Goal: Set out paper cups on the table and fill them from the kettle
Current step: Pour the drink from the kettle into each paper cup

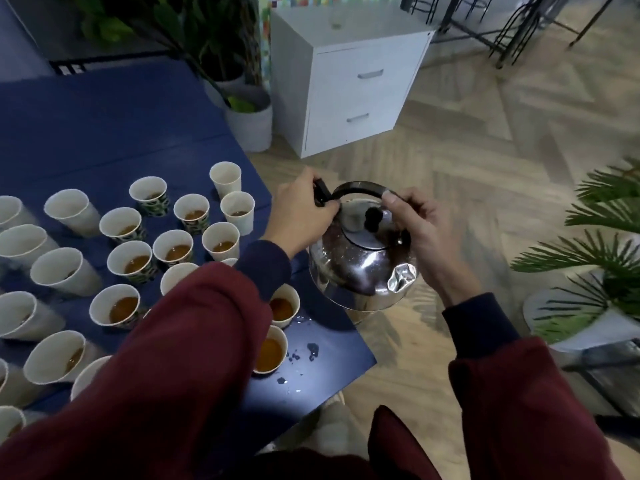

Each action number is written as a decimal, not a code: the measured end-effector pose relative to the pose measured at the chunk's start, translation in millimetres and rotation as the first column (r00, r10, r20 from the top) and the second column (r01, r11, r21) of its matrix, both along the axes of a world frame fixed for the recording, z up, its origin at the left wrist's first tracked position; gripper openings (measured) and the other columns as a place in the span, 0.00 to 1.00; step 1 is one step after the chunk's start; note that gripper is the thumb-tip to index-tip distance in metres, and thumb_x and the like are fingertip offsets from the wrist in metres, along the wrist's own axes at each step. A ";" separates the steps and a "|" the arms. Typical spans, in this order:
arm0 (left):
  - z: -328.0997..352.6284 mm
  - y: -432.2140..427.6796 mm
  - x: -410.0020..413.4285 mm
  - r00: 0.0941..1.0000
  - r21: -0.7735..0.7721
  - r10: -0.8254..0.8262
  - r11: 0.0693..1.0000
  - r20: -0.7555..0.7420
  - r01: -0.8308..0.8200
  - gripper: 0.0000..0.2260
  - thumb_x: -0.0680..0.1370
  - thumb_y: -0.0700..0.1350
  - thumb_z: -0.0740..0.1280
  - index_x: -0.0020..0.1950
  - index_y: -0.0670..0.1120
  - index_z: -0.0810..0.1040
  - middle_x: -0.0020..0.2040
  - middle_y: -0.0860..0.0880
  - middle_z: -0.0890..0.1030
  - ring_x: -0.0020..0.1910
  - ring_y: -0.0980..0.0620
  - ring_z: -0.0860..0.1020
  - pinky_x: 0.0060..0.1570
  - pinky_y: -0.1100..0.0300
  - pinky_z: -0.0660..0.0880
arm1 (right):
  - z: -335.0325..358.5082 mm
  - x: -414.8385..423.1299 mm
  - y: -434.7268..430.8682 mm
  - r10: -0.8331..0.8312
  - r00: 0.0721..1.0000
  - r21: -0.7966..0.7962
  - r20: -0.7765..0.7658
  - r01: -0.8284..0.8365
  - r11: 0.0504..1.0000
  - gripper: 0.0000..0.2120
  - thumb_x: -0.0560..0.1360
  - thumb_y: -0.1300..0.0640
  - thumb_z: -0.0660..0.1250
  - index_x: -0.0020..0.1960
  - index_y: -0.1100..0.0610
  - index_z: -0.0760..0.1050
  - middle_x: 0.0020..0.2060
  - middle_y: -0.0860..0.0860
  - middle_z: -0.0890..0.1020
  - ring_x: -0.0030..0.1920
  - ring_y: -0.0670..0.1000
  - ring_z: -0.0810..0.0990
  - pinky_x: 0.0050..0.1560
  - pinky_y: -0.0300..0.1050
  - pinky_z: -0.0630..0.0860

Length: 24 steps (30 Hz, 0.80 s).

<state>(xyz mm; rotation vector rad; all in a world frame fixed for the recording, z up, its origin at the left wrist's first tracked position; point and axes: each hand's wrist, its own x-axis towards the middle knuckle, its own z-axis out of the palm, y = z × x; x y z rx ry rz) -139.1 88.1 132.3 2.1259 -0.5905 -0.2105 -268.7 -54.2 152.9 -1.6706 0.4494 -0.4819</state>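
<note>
Both hands grasp the kettle (356,268) by its black handle (360,192), which runs left to right: left hand (301,213) at 1 end, right hand (422,230) at the other. It hangs just off the desk (104,126) edge, the paper cups (221,239) lying leftward, nearer the left hand

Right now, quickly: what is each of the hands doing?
Left hand: closed around one end of the handle of the kettle.
Right hand: closed around the handle's other end.
</note>
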 end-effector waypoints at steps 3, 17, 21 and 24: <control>-20.2 -25.5 14.6 0.998 0.034 0.013 0.999 -0.069 -0.010 0.11 0.75 0.43 0.71 0.56 0.46 0.76 0.50 0.49 0.81 0.51 0.48 0.76 0.45 0.63 0.66 | -16.8 17.0 -22.1 0.052 0.993 -0.161 -0.107 -0.069 0.985 0.09 0.78 0.55 0.72 0.41 0.56 0.78 0.31 0.46 0.79 0.33 0.43 0.76 0.36 0.37 0.73; -91.2 -100.3 34.6 0.914 0.307 0.268 0.936 -0.304 -0.173 0.20 0.77 0.53 0.71 0.64 0.43 0.77 0.59 0.44 0.81 0.60 0.43 0.77 0.57 0.56 0.73 | -110.9 97.9 -123.9 0.152 0.808 -0.521 -0.569 -0.497 0.694 0.14 0.83 0.50 0.63 0.50 0.61 0.77 0.41 0.53 0.81 0.43 0.55 0.77 0.42 0.47 0.65; -102.0 -95.2 29.4 0.882 0.356 0.315 0.916 -0.350 -0.186 0.15 0.76 0.52 0.73 0.55 0.42 0.81 0.54 0.43 0.83 0.54 0.43 0.79 0.55 0.53 0.75 | -127.8 113.2 -126.2 0.164 0.769 -0.519 -0.617 -0.554 0.651 0.14 0.83 0.50 0.62 0.50 0.61 0.76 0.43 0.57 0.82 0.45 0.58 0.79 0.43 0.47 0.66; -109.5 -88.7 29.0 0.868 0.385 0.329 0.906 -0.372 -0.179 0.10 0.75 0.51 0.73 0.47 0.47 0.79 0.50 0.45 0.82 0.50 0.45 0.80 0.48 0.56 0.73 | -133.7 121.8 -122.9 0.191 0.748 -0.486 -0.636 -0.580 0.653 0.12 0.83 0.52 0.62 0.51 0.61 0.77 0.45 0.58 0.83 0.47 0.59 0.80 0.44 0.46 0.67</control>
